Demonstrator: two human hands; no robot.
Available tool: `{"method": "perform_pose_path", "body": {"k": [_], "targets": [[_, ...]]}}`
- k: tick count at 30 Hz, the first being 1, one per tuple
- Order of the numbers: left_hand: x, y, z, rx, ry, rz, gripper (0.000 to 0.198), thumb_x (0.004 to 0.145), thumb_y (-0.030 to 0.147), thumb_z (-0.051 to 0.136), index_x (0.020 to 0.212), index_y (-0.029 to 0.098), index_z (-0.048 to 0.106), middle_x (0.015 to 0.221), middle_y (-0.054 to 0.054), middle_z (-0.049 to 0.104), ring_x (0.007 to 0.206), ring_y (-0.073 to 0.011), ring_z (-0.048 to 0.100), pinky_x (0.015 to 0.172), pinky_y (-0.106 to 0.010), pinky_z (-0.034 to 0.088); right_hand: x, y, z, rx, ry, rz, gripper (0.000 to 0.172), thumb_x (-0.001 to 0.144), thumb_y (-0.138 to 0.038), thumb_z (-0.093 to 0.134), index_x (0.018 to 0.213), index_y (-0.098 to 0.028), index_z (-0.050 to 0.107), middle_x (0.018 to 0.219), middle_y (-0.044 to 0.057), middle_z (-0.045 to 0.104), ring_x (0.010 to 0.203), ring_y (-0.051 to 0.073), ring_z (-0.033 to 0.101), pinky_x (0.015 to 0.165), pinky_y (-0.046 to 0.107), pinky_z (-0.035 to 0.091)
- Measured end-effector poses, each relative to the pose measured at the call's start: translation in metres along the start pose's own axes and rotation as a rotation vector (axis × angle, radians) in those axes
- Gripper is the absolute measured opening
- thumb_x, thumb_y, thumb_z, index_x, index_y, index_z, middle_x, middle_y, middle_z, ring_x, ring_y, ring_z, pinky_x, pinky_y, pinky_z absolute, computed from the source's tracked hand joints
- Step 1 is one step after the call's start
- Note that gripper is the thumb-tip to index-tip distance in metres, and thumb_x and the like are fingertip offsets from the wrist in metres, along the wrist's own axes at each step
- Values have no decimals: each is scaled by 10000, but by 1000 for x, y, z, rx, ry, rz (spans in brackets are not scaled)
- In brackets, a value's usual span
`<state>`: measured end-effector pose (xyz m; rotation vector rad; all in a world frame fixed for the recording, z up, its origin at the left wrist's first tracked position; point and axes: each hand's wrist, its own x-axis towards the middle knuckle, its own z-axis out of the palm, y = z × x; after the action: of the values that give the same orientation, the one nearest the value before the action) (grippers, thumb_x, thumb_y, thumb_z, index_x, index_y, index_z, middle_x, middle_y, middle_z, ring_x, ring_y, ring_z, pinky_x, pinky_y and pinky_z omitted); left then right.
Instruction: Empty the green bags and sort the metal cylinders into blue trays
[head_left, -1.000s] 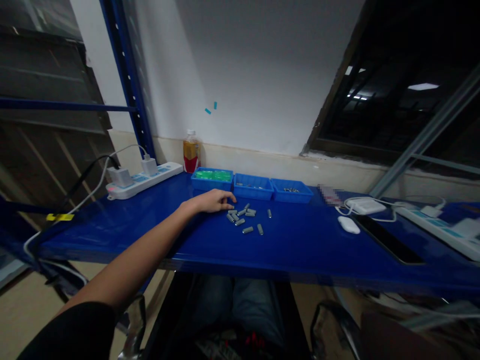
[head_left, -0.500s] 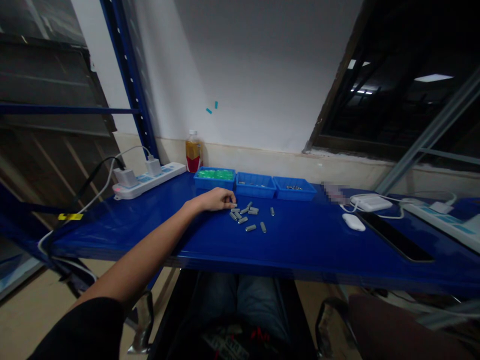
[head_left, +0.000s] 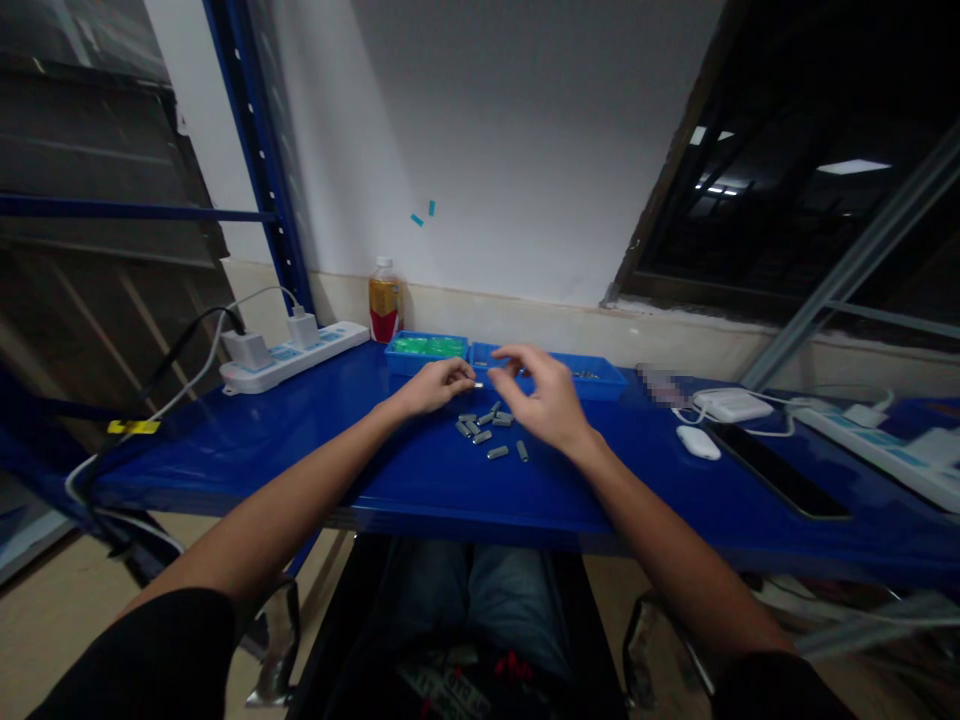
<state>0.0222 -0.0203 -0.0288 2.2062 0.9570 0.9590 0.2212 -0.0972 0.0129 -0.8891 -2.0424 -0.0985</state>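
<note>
My left hand (head_left: pixel 438 388) is raised just above the blue table, its fingertips pinched on a small metal cylinder (head_left: pixel 478 385). Facing it from the right is my right hand (head_left: pixel 546 398), thumb and fingers curved with a gap between them; nothing shows in that gap. Below both hands several grey metal cylinders (head_left: pixel 482 437) lie scattered on the table. Behind the right hand stands the middle blue bin (head_left: pixel 480 352), partly hidden by it. The right blue bin (head_left: pixel 609 388) contains tiny metal parts.
A blue bin with green packets (head_left: pixel 429 346) stands at the left of the row, a drink bottle (head_left: pixel 385 303) behind it. Power strips (head_left: pixel 319 345) with cables lie at both sides. At right are a white earbud case (head_left: pixel 698 442) and a black phone (head_left: pixel 780 472).
My right hand has come into view from the right, up to the bins. My left hand has lifted slightly off the pile, with a metal cylinder in its fingertips.
</note>
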Motion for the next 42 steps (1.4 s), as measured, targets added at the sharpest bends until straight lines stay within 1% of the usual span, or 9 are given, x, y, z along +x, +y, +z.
{"method": "perform_pose_path", "body": {"k": [4, 8, 14, 19, 25, 28, 32, 37, 42], "targets": [[2, -1, 3, -239, 26, -39, 268, 783, 387, 598, 832, 145, 495, 694, -13, 601, 628, -124, 550, 615, -244, 425, 8, 31, 36, -142, -244, -125, 174, 851, -257, 577, 995, -158, 576, 889, 64, 609, 859, 196, 550, 783, 333, 442], [3, -6, 3, -334, 24, -95, 368, 756, 482, 624, 836, 153, 480, 702, -26, 633, 618, -123, 561, 603, -242, 429, 12, 51, 58, -128, -228, -134, 76, 881, -189, 507, 940, -175, 553, 904, 69, 595, 889, 196, 535, 804, 319, 425], [2, -3, 7, -377, 0, -98, 380, 763, 496, 623, 859, 154, 486, 698, -20, 643, 573, -101, 541, 592, -235, 422, 3, 49, 51, -197, -217, -131, 113, 877, -179, 497, 974, -173, 555, 958, 94, 564, 941, 225, 514, 812, 339, 417], [1, 3, 7, -256, 19, -14, 388, 741, 438, 660, 952, 137, 538, 743, -18, 627, 658, -129, 566, 634, -252, 427, 1, 50, 45, -110, -183, -80, 182, 938, -231, 418, 980, -159, 579, 918, 89, 580, 904, 202, 536, 817, 320, 418], [1, 6, 6, -133, 67, 16, 367, 787, 474, 587, 877, 118, 584, 734, -27, 604, 664, -138, 555, 631, -259, 434, -1, 48, 48, -57, -123, -47, 188, 910, -297, 494, 1023, -165, 565, 872, 60, 585, 836, 185, 541, 767, 297, 421], [1, 3, 3, -117, -27, -38, 407, 795, 512, 554, 874, 116, 606, 747, -41, 626, 673, -145, 571, 641, -261, 444, 1, 51, 47, -157, -155, -27, 182, 922, -303, 469, 960, -170, 588, 906, 70, 602, 857, 189, 538, 768, 296, 405], [0, -2, -9, 132, -267, -164, 410, 696, 512, 655, 869, 141, 679, 755, -37, 673, 659, -147, 582, 607, -235, 417, 6, 68, 38, -376, -158, 84, 232, 936, -319, 443, 932, -174, 624, 959, 93, 624, 953, 226, 526, 815, 328, 368], [-3, 0, -16, 320, -253, -172, 323, 730, 427, 620, 877, 152, 703, 776, -39, 695, 688, -157, 604, 613, -229, 402, 4, 90, 32, -499, -197, 270, 296, 947, -328, 402, 969, -185, 660, 1000, 109, 633, 1002, 249, 513, 817, 346, 356], [-4, 6, -12, 306, -354, -124, 402, 736, 468, 619, 984, 160, 685, 824, -40, 699, 697, -153, 602, 611, -221, 402, 1, 91, 37, -496, -218, 324, 322, 953, -303, 370, 1112, -194, 628, 1073, 112, 627, 1030, 257, 502, 827, 361, 349]]}}
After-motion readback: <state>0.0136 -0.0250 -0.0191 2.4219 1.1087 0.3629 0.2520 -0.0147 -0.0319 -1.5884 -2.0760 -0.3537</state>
